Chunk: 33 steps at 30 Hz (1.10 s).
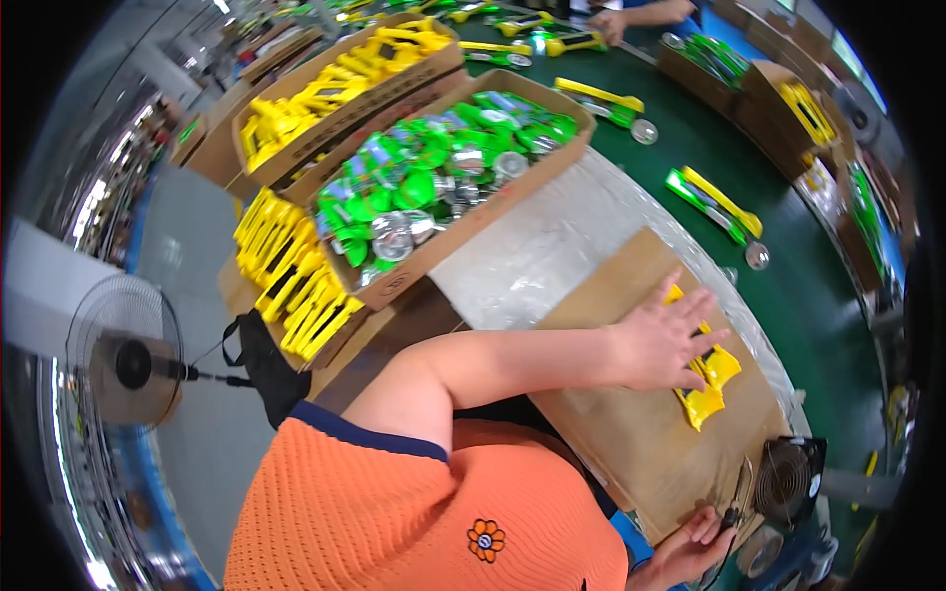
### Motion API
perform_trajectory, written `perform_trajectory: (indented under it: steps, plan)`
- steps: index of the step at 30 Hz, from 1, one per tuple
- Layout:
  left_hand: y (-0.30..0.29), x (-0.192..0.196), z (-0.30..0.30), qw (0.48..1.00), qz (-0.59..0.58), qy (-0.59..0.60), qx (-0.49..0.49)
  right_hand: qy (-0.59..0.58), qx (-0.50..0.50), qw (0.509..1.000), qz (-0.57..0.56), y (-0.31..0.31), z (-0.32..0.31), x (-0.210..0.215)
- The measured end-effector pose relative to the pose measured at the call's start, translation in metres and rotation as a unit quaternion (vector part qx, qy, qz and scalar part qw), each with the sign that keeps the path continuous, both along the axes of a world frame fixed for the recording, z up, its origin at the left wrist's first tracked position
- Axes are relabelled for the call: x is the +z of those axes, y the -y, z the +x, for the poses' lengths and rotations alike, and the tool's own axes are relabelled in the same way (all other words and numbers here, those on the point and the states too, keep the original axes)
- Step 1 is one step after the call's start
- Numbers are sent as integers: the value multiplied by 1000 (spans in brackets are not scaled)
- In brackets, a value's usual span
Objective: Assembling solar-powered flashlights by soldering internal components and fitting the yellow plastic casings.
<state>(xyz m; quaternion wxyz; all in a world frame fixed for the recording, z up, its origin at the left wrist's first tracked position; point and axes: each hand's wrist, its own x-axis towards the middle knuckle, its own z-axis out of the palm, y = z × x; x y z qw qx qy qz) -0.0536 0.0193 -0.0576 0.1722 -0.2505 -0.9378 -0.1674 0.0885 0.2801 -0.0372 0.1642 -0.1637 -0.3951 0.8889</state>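
My left hand reaches across the cardboard-covered bench with its fingers spread. It is over a yellow plastic casing with dark parts inside, hiding some of it; whether the palm touches it I cannot tell. At the lower right, my right hand has its fingers closed round a slim tool with a black handle and thin metal tip, which looks like a soldering iron. The tip points away from me, beside a small black fan.
A carton of green and silver parts stands left of the bench, with yellow casings and another yellow-filled carton beyond. Yellow-green assemblies lie on the green conveyor belt. A co-worker's hand shows far off. A standing fan is left.
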Motion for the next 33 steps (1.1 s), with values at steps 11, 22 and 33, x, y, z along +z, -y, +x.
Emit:
perform_trajectory:
  steps: [11,22,33]
  plan:
    - [299,175,68,868,-308,31,387,-14,1,1000,-9,14,-2,10]
    - [382,151,71,938,-212,200,190,9,23,998,63,1,-3,1]
    - [337,216,101,973,-96,27,206,-57,52,997,11,-23,-2,-34]
